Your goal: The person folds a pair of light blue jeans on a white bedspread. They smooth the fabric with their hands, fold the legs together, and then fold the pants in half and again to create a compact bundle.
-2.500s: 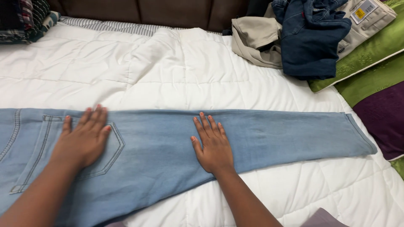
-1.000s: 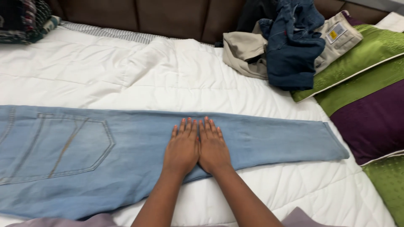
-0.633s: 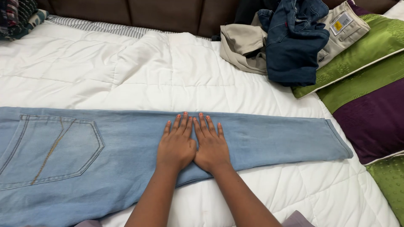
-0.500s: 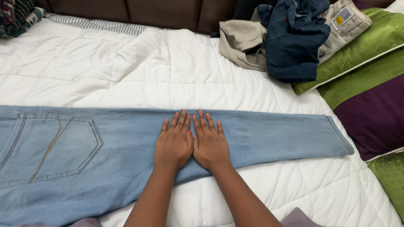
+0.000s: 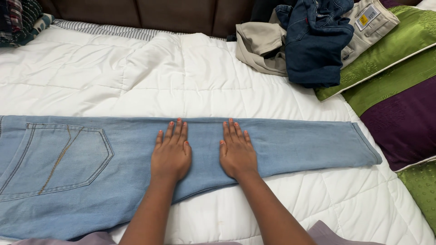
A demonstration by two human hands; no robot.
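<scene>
Light-blue jeans (image 5: 281, 145) flat lengthwise across white quilt (image 5: 181, 68), left hand (image 5: 171, 153) and right hand (image 5: 237, 152) open, palms down, slightly apart mid-leg; best smoothed outward evenly, keeping edges aligned.

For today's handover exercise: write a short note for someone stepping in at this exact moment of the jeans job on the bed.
Left hand: flat, palm down on the light blue jeans, holding nothing.
Right hand: flat beside it, a small gap between them.
Jeans lie lengthwise across the white quilt, legs stacked, back pocket up at the left, hem at the right.
Done: legs folded together and laid flat.
Left: no crosswise fold yet; clothes pile untouched.
</scene>
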